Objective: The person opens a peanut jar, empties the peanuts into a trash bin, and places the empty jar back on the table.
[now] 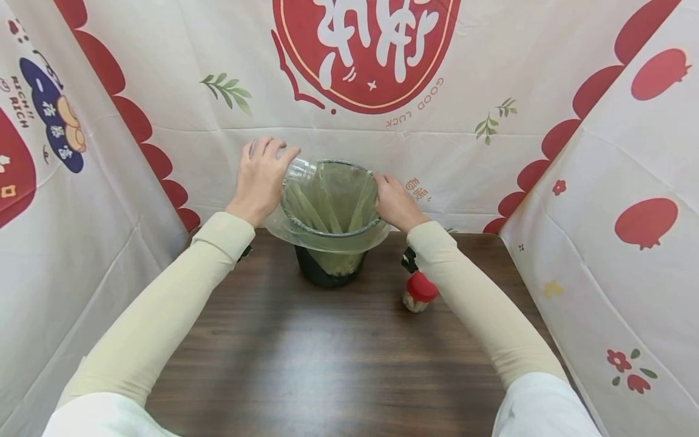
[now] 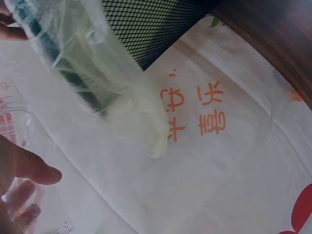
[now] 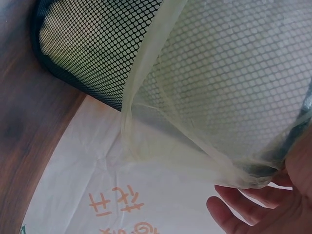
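Observation:
A black mesh trash bin [image 1: 327, 278] stands at the back of the table, lined with a thin, pale yellow-green trash bag [image 1: 341, 197] folded out over its rim. At the rim's left side, my left hand [image 1: 262, 179] holds a clear plastic jar [image 1: 302, 172] tilted with its mouth toward the bin. The left wrist view shows the see-through jar [image 2: 14, 114] beside the thumb, partly cut off by the frame. On the right side, my right hand [image 1: 395, 203] grips the rim, its fingers curled under the bag's overhang in the right wrist view.
A small clear jar with a red lid [image 1: 422, 286] and tan pieces inside stands near my right forearm. White printed cloth [image 1: 164, 79] surrounds the dark wooden table [image 1: 327, 364] at the back and both sides.

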The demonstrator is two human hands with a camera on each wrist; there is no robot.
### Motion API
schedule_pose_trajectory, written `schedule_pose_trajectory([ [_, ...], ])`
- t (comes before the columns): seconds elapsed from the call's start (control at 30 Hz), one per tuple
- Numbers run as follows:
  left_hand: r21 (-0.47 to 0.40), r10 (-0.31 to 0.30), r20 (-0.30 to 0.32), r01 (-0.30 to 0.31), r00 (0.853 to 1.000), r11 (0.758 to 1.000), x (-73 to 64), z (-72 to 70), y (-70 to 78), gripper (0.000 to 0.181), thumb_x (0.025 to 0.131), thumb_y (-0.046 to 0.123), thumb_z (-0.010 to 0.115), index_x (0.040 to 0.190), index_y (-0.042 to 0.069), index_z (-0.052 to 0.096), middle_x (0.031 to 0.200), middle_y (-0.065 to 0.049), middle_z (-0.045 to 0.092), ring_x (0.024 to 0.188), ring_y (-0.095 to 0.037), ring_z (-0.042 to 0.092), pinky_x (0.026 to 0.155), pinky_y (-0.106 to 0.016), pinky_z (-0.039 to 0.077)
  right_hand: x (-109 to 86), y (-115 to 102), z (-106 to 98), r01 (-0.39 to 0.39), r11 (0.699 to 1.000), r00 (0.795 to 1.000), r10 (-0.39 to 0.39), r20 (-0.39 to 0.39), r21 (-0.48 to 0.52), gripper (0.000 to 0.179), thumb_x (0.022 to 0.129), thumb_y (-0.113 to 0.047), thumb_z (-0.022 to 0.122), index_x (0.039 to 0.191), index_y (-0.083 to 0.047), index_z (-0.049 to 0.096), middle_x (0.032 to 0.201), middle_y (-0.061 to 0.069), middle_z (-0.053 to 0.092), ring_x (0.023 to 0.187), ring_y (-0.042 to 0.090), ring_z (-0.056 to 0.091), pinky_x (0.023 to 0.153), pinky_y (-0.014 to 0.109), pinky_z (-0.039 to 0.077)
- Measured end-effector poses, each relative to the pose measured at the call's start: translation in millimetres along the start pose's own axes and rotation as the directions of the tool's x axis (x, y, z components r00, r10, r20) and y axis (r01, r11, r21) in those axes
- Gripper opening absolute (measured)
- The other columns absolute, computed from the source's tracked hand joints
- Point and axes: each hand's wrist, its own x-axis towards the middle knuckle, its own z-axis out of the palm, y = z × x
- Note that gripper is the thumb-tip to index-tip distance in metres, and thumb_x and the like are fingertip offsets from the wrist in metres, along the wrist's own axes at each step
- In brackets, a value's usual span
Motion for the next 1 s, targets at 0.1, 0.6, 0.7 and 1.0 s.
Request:
schedule_pose_trajectory([
  [0.1, -0.005, -0.011, -0.021, 0.011, 1.0, 1.0, 1.7, -2.3, 0.3, 0.067, 0.079, -0.014, 0.079, 0.139, 0.012, 0.066, 0.14, -0.02, 0.065, 0.137, -0.042, 0.054, 0.117, -0.063, 0.043, -0.2, 0.3, -0.4, 0.006, 1.0, 1.0, -0.006, 0.0, -0.008, 0.059, 0.106, 0.001, 0.037, 0.164, 0.006, 0.034, 0.165, 0.031, 0.04, 0.155, 0.046, 0.039, 0.127, 0.056, 0.038],
  [0.6, -0.073, -0.085, -0.094, 0.078, 0.992, 0.994, 12.0, -22.4, 2.4, 0.06, 0.089, -0.014, 0.059, 0.144, 0.01, 0.064, 0.139, -0.02, 0.064, 0.136, -0.044, 0.053, 0.113, -0.063, 0.046, -2.1, 4.5, -9.5, -0.015, 1.0, 1.0, 0.015, -0.012, -0.005, 0.055, 0.111, -0.011, 0.046, 0.164, 0.001, 0.039, 0.165, 0.029, 0.041, 0.152, 0.047, 0.043, 0.123, 0.062, 0.041],
  [0.7, -0.096, -0.116, -0.095, 0.107, 0.989, 0.99, 13.2, -27.7, 3.0, 0.06, 0.089, -0.014, 0.057, 0.144, 0.009, 0.064, 0.14, -0.021, 0.063, 0.135, -0.044, 0.053, 0.111, -0.062, 0.046, -5.8, 3.3, -15.1, -0.006, 1.0, 1.0, 0.006, -0.03, 0.003, 0.056, 0.112, -0.016, 0.05, 0.164, -0.001, 0.038, 0.165, 0.029, 0.041, 0.152, 0.048, 0.043, 0.121, 0.063, 0.042],
  [1.0, -0.235, -0.257, -0.101, 0.228, 0.961, 0.945, 16.4, -51.4, 5.8, 0.067, 0.087, -0.018, 0.052, 0.146, 0.012, 0.063, 0.144, -0.02, 0.063, 0.14, -0.04, 0.049, 0.11, -0.058, 0.046, -21.6, -19.6, -32.5, 0.033, 0.999, 0.994, -0.037, -0.103, -0.04, 0.058, 0.11, -0.026, 0.058, 0.162, -0.004, 0.045, 0.164, 0.024, 0.046, 0.148, 0.047, 0.048, 0.12, 0.065, 0.042],
])
